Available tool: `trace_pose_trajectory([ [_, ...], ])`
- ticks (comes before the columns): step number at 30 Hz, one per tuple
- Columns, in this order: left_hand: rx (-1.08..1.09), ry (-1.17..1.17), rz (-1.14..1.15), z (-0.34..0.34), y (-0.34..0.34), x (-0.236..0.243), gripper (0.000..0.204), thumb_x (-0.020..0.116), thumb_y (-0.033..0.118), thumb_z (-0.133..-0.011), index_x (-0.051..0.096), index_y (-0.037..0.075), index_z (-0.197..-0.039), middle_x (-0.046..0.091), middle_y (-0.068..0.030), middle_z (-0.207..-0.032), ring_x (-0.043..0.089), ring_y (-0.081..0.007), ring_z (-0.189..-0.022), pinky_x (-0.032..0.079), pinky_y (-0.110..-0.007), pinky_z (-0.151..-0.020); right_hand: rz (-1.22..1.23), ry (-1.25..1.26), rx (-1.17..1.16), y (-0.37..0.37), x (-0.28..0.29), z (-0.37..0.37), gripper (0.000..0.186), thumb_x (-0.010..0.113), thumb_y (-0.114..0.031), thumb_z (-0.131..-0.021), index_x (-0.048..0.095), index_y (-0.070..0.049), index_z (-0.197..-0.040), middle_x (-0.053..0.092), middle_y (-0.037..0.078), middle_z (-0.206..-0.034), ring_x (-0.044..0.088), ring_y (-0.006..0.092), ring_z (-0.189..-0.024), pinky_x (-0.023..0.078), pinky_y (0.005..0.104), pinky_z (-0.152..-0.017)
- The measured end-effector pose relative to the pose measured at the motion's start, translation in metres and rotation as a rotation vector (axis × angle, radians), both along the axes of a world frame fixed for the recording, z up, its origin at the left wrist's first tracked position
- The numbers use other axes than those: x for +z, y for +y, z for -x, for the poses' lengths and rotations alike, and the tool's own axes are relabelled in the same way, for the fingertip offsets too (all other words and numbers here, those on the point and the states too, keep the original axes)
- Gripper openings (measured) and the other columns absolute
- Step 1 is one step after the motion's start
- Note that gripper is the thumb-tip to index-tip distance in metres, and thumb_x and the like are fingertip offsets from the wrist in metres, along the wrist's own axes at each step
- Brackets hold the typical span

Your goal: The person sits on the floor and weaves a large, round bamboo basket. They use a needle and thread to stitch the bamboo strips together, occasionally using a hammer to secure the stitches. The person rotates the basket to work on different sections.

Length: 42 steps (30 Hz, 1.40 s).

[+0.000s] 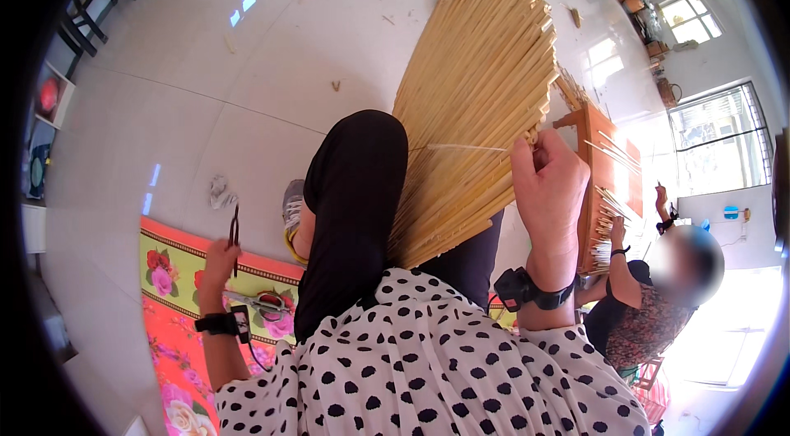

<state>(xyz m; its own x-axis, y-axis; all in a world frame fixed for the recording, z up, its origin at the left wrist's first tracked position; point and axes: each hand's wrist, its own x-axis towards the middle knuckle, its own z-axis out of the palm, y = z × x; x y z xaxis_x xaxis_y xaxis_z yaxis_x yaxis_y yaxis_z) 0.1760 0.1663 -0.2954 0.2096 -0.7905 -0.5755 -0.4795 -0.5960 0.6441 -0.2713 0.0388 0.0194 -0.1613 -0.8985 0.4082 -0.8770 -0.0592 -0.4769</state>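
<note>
A big fan-shaped panel of straw stalks (473,98) leans across the person's raised knee (355,189). The right hand (547,185) is at its right edge, fingers pinched on the stalks there and a thin strand. Well off to the left, over the floral mat (169,304), the left hand (220,259) grips a slim dark tool (234,234).

Open tiled floor (247,82) ahead and left | raised knee (354,189) and straw fan (477,98) block the centre | another person (650,304) and wooden table (605,181) crowd the right
</note>
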Motion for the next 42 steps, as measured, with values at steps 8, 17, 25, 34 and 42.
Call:
trace_pose_trajectory([
  [8, -0.245, -0.579, -0.138, -0.05, 0.099, -0.163, 0.041, 0.057, 0.034, -0.085, 0.065, -0.006, -0.086, 0.065, -0.0284, -0.091, 0.062, -0.0417, -0.088, 0.048, -0.05, -0.082, -0.009, 0.01, 0.059, 0.0, -0.003, -0.014, 0.026, 0.069, -0.014, -0.081, 0.051, 0.0, -0.068, 0.056, 0.013, -0.054, 0.055, 0.027, -0.045, 0.045, 0.0352, -0.048],
  [17, -0.131, 0.352, 0.853, 0.168, -0.123, 0.196, 0.038, 0.057, -0.001, -0.089, 0.054, 0.003, -0.127, 0.052, -0.0104, -0.133, 0.063, -0.0171, -0.099, 0.054, -0.028, -0.078, -0.005, -0.006, 0.063, 0.006, -0.004, -0.013, 0.027, 0.07, -0.014, -0.081, 0.05, 0.0, -0.069, 0.053, 0.012, -0.051, 0.052, 0.0238, -0.042, 0.043, 0.0339, -0.045],
  [25, -0.555, 0.072, 1.006, 0.29, -0.13, 0.249, 0.029, 0.066, 0.0, -0.081, 0.059, -0.002, -0.11, 0.061, -0.0152, -0.093, 0.065, -0.0256, -0.067, 0.052, -0.034, -0.06, -0.016, -0.023, 0.101, 0.008, -0.006, -0.019, 0.026, 0.071, -0.016, -0.081, 0.052, -0.001, -0.071, 0.054, 0.011, -0.052, 0.053, 0.0232, -0.042, 0.043, 0.0329, -0.045],
  [34, -0.36, 1.193, 0.703, 0.25, -0.154, 0.261, 0.006, 0.06, 0.013, -0.093, 0.06, 0.007, -0.095, 0.063, -0.0068, -0.093, 0.064, -0.0201, -0.086, 0.047, -0.038, -0.085, -0.099, -0.118, 0.057, 0.014, -0.003, -0.018, 0.02, 0.075, -0.015, -0.078, 0.059, -0.002, -0.078, 0.058, 0.006, -0.059, 0.057, 0.0175, -0.048, 0.046, 0.0315, -0.048],
  [42, -0.153, 1.782, 0.808, 0.16, -0.172, 0.284, 0.01, 0.05, 0.017, -0.1, 0.053, 0.008, -0.103, 0.049, -0.0003, -0.079, 0.041, -0.0101, -0.059, 0.044, -0.03, -0.073, 0.327, 0.352, 0.45, -0.011, 0.008, -0.008, 0.019, 0.064, -0.005, -0.069, 0.07, -0.009, -0.086, 0.058, 0.013, -0.13, 0.038, 0.0426, -0.134, 0.04, 0.047, -0.102],
])
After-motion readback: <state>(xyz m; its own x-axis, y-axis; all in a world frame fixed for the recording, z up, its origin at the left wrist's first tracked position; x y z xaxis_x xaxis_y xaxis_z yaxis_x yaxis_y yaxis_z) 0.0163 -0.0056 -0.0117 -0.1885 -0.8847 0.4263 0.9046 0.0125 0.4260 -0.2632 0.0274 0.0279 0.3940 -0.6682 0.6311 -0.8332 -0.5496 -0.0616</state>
